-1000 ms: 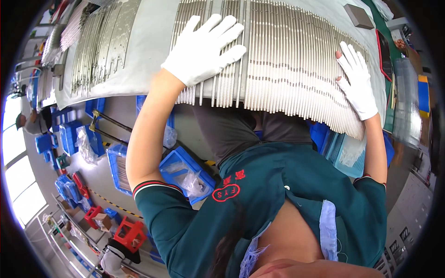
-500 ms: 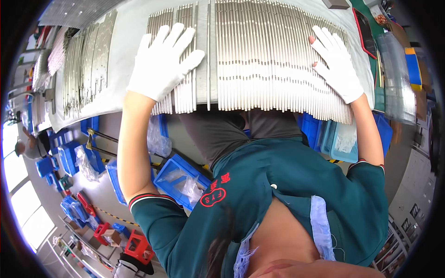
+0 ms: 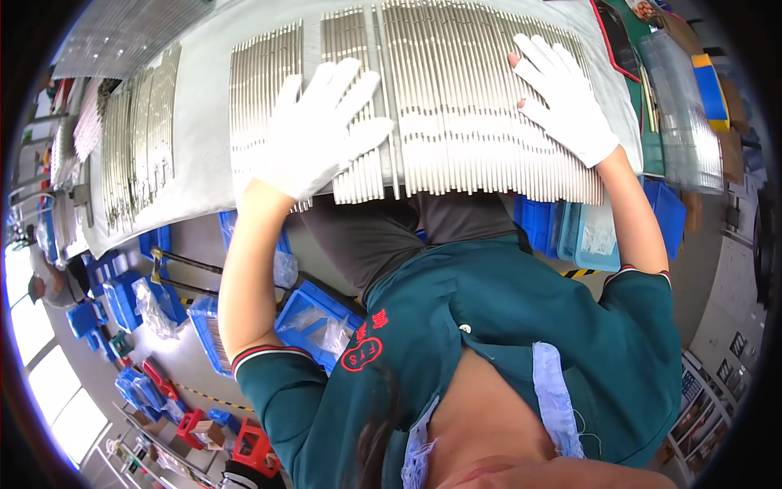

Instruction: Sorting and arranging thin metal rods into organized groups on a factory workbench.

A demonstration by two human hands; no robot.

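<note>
White-gloved left hand (image 3: pixel 314 134), right hand (image 3: pixel 562 98), flat on metal rods (image 3: pixel 456 106)

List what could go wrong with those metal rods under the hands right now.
The metal rods overhang the near edge of the grey table; a push could tip some onto the blue bins below. The left hand lies flat by a gap in the row, so pressure might skew the rods. The right hand could do likewise.

rods (image 3: pixel 472 106): metal, silvery, smooth sheen
gloves (image 3: pixel 314 134): white knit cloth, matt
bins (image 3: pixel 314 314): blue plastic, glossy
</note>
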